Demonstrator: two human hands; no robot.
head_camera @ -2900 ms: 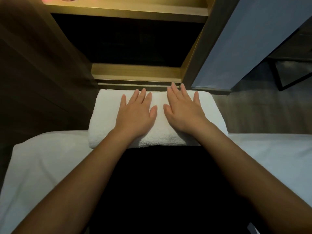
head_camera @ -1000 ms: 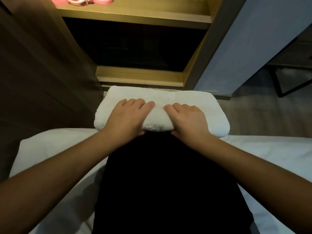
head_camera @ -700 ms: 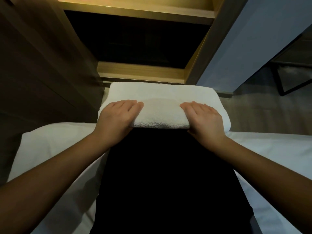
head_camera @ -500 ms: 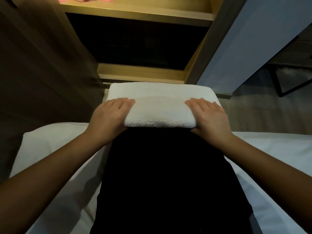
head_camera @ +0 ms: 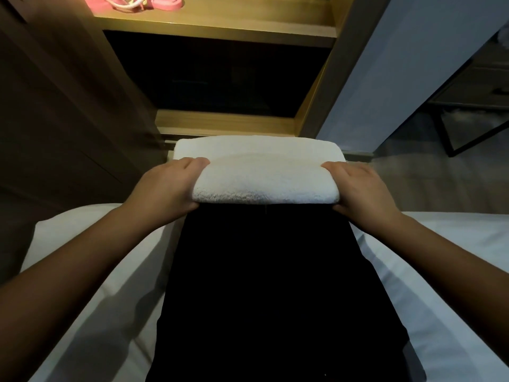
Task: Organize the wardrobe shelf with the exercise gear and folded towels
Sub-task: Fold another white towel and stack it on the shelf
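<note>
A folded white towel (head_camera: 261, 172) lies across my lap, just in front of the open wardrobe. My left hand (head_camera: 168, 187) grips its left end, fingers curled over the top and thumb underneath. My right hand (head_camera: 360, 188) grips the right end the same way. Pink exercise gear with a pale cord (head_camera: 135, 1) lies on the lit upper wooden shelf (head_camera: 220, 28) at the top left. Below it the lower shelf (head_camera: 223, 125) opens onto a dark compartment.
White bedding (head_camera: 82, 271) spreads to both sides of my dark-clothed legs (head_camera: 270, 285). A dark wardrobe panel (head_camera: 60, 119) stands on the left and a pale door (head_camera: 413, 64) on the right. A black metal frame (head_camera: 468, 133) stands on the floor at the far right.
My hands went from lying flat on the towel's middle to sliding apart to its two ends, where they now hold it. The towel's near edge looks lifted slightly.
</note>
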